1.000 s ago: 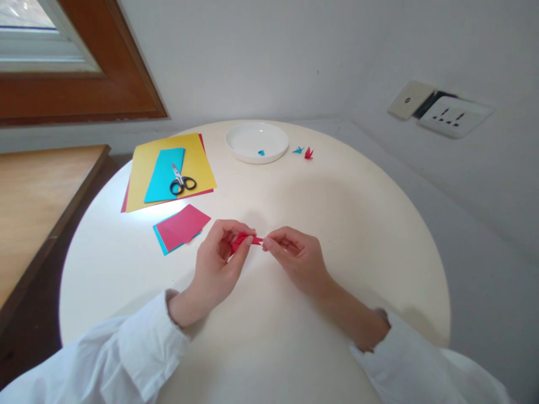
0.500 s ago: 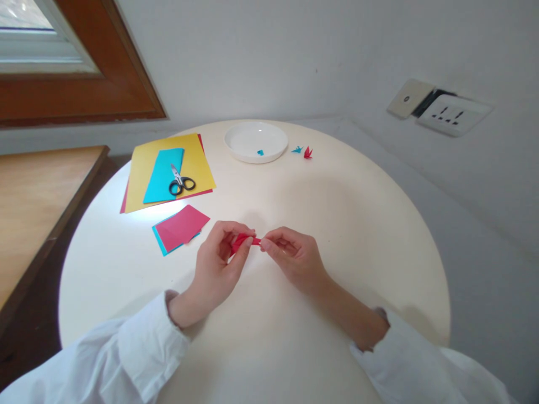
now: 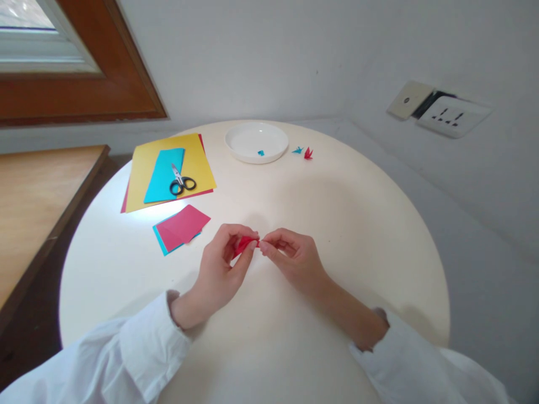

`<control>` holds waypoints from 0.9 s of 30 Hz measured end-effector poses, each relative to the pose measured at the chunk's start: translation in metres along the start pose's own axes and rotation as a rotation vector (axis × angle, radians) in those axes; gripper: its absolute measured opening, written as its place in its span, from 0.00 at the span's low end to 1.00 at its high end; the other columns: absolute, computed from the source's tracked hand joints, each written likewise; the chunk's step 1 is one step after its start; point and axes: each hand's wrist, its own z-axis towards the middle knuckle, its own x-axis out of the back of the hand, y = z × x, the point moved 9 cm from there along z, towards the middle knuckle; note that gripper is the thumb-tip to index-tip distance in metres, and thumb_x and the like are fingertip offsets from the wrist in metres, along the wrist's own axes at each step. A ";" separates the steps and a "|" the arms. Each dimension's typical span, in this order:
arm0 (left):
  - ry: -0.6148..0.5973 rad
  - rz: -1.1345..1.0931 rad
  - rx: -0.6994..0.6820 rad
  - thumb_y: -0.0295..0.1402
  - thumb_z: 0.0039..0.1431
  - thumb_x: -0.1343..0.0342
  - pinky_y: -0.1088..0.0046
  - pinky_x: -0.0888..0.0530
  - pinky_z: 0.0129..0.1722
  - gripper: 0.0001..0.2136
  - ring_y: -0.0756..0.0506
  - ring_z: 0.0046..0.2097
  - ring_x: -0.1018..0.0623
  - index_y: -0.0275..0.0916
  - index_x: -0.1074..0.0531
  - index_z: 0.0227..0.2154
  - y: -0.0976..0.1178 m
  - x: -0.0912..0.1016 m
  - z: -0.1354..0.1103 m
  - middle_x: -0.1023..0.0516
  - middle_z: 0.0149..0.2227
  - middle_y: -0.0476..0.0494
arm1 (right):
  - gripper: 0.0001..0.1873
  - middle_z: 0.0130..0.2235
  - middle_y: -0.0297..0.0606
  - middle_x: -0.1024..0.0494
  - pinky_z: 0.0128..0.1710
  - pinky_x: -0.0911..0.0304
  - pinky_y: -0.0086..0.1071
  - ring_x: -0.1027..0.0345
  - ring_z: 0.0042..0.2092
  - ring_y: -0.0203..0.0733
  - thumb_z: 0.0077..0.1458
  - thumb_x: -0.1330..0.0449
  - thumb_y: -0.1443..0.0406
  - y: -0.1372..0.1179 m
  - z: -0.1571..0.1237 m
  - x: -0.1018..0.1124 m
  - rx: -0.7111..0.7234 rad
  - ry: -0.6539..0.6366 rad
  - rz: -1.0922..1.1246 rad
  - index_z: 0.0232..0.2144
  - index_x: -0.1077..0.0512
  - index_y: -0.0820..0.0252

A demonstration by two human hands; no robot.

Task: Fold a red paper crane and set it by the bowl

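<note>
A small piece of folded red paper is held just above the near middle of the round table. My left hand pinches its body between thumb and fingers, which hide part of the folds. From the other side, my right hand closes thumb and forefinger on the narrow right end of the paper. The fingertips of both hands almost meet. Beside my left hand lie small red and blue paper sheets, overlapping each other.
Scissors with black handles rest on blue paper over larger yellow sheets. A white dish holds a tiny blue paper piece. Right of it stand a blue paper crane and a red folded paper figure.
My left hand has shifted slightly right with the red paper, narrowing the gap to my right fingertips. Less of the paper's narrow end shows between the hands.
</note>
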 end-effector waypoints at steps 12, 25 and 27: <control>-0.070 -0.068 0.049 0.25 0.56 0.47 0.75 0.26 0.33 0.08 0.49 0.37 0.23 0.42 0.34 0.39 -0.008 -0.007 -0.002 0.24 0.34 0.45 | 0.08 0.25 0.34 0.25 0.28 0.39 0.30 0.36 0.27 0.35 0.49 0.41 0.60 0.004 0.001 -0.003 -0.027 -0.036 -0.053 0.25 0.28 0.59; -0.139 0.219 0.054 0.33 0.58 0.48 0.60 0.28 0.51 0.13 0.42 0.50 0.25 0.38 0.30 0.45 -0.022 -0.009 0.003 0.25 0.48 0.36 | 0.10 0.24 0.32 0.30 0.27 0.44 0.29 0.41 0.25 0.33 0.48 0.42 0.59 0.012 0.005 0.006 -0.093 0.009 -0.015 0.23 0.32 0.60; -0.136 0.225 0.036 0.33 0.58 0.49 0.61 0.28 0.50 0.12 0.43 0.49 0.24 0.37 0.29 0.44 -0.019 -0.008 0.004 0.24 0.47 0.36 | 0.10 0.23 0.32 0.31 0.26 0.44 0.29 0.41 0.25 0.33 0.47 0.42 0.59 0.014 0.005 0.007 -0.114 0.014 0.003 0.22 0.32 0.60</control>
